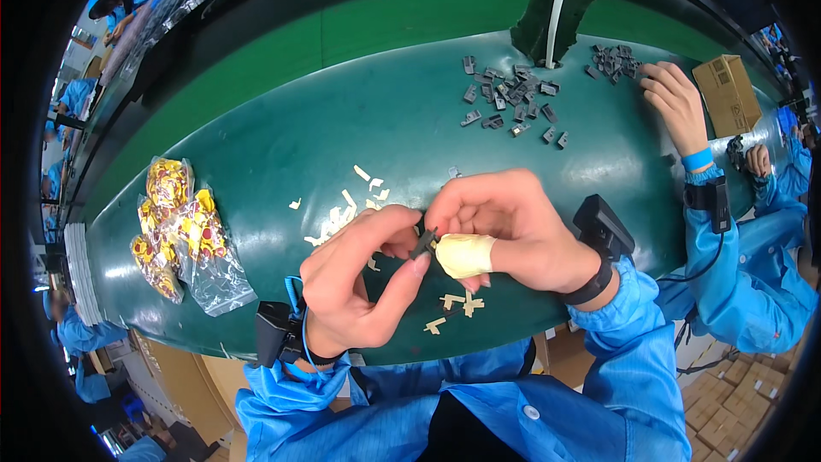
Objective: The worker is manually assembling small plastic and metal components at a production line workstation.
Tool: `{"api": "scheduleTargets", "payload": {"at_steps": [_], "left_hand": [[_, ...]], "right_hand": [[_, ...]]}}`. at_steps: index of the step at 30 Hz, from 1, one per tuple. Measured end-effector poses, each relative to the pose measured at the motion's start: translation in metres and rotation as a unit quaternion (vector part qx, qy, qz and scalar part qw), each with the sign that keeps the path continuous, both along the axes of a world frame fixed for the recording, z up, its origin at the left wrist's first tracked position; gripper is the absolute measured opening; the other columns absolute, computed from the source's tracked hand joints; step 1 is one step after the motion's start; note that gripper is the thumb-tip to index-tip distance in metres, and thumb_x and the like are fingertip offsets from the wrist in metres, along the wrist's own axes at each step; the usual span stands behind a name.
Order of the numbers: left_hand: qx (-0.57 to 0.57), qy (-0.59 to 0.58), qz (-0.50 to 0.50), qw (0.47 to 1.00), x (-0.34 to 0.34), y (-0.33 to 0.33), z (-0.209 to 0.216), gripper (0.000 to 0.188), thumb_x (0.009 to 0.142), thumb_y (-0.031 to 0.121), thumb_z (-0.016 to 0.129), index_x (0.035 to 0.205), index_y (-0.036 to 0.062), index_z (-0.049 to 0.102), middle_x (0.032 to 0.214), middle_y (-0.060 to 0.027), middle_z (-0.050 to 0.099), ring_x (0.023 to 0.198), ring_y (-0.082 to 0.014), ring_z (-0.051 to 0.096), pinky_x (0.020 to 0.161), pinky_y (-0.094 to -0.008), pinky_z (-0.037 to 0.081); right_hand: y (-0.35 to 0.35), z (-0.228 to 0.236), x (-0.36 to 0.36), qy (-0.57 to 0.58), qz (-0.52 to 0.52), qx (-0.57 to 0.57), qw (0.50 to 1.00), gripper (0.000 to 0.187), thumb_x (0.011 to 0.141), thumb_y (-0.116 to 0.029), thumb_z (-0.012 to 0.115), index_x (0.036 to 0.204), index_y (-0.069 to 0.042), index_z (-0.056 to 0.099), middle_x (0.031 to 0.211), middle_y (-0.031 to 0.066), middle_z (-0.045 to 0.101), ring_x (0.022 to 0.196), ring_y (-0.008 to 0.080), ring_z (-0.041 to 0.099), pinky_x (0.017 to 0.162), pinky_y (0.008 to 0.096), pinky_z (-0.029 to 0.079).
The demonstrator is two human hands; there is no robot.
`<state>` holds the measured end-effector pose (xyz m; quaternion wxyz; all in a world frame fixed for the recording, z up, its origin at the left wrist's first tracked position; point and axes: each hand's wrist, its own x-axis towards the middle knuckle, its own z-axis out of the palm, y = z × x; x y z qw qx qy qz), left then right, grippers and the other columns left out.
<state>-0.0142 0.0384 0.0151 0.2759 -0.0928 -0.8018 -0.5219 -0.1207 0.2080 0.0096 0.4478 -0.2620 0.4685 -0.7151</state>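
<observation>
My left hand (pixel 363 278) pinches a small dark grey plastic part (pixel 422 245) between thumb and forefinger. Against the same part, from the other side, my right hand (pixel 505 218) presses with its fingers curled. A pale yellow finger cover (pixel 464 255) wraps the right thumb. The fingers hide most of the part, and whether a smaller piece sits between them is too hidden to tell. Just beyond and beside my left hand lie several pale cream L-shaped pieces (pixel 335 221). More cream pieces (pixel 467 303) are scattered on the green table below my hands.
Dark grey plastic parts (pixel 517 94) lie loose at the far right, with another pile (pixel 614 62) near a co-worker's hand (pixel 677 103). A cardboard box (pixel 727 96) stands beyond that hand. Clear bags of yellow and red items (pixel 184 227) rest at left. A post (pixel 560 8) rises at the back.
</observation>
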Motion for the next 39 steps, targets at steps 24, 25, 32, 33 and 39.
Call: {"api": "scheduleTargets", "payload": {"at_steps": [24, 25, 32, 33, 39], "left_hand": [[0.259, -0.171, -0.102, 0.945, 0.009, -0.007, 0.002, 0.017, 0.085, 0.001, 0.075, 0.094, -0.0050, 0.062, 0.067, -0.0071, 0.067, 0.067, -0.0089, 0.067, 0.056, -0.0199, 0.047], [0.259, -0.170, -0.100, 0.945, 0.010, -0.007, 0.003, 0.017, 0.085, 0.001, 0.075, 0.094, -0.0050, 0.062, 0.067, -0.0071, 0.067, 0.067, -0.0089, 0.067, 0.056, -0.0199, 0.047], [0.167, -0.256, -0.124, 0.944, 0.010, -0.020, 0.006, 0.023, 0.081, 0.005, 0.079, 0.094, -0.0054, 0.062, 0.078, -0.0057, 0.065, 0.065, -0.0075, 0.060, 0.056, -0.0215, 0.044], [0.088, -0.270, -0.126, 0.951, 0.010, -0.023, 0.006, 0.023, 0.081, 0.005, 0.079, 0.094, -0.0050, 0.063, 0.078, -0.0051, 0.067, 0.066, -0.0072, 0.061, 0.056, -0.0213, 0.044], [0.031, -0.296, -0.144, 0.944, 0.010, -0.027, 0.011, 0.022, 0.081, 0.003, 0.078, 0.096, -0.0046, 0.065, 0.078, -0.0061, 0.069, 0.068, -0.0080, 0.063, 0.058, -0.0218, 0.046]], "right_hand": [[-0.001, 0.001, 0.008, 0.037, 0.005, -0.032, 0.999, 0.015, 0.095, -0.004, 0.060, 0.108, 0.005, 0.061, 0.087, 0.0086, 0.066, 0.073, 0.0117, 0.066, 0.064, 0.0253, 0.054], [-0.001, 0.001, 0.008, 0.033, 0.010, -0.028, 0.999, 0.015, 0.095, -0.005, 0.061, 0.107, 0.005, 0.061, 0.087, 0.0082, 0.066, 0.073, 0.0114, 0.065, 0.065, 0.0252, 0.054], [0.000, 0.001, 0.003, 0.038, 0.016, -0.028, 0.999, 0.013, 0.095, -0.006, 0.062, 0.104, 0.004, 0.062, 0.086, 0.0061, 0.065, 0.072, 0.0101, 0.064, 0.064, 0.0237, 0.052], [-0.001, -0.001, 0.002, 0.042, 0.028, -0.024, 0.998, 0.013, 0.095, -0.008, 0.063, 0.102, 0.004, 0.062, 0.086, 0.0056, 0.065, 0.072, 0.0095, 0.064, 0.063, 0.0233, 0.052], [0.000, 0.004, -0.001, 0.047, 0.081, 0.038, 0.995, 0.016, 0.095, -0.007, 0.063, 0.103, 0.007, 0.061, 0.088, 0.0098, 0.065, 0.075, 0.0150, 0.068, 0.070, 0.0277, 0.056]]}}
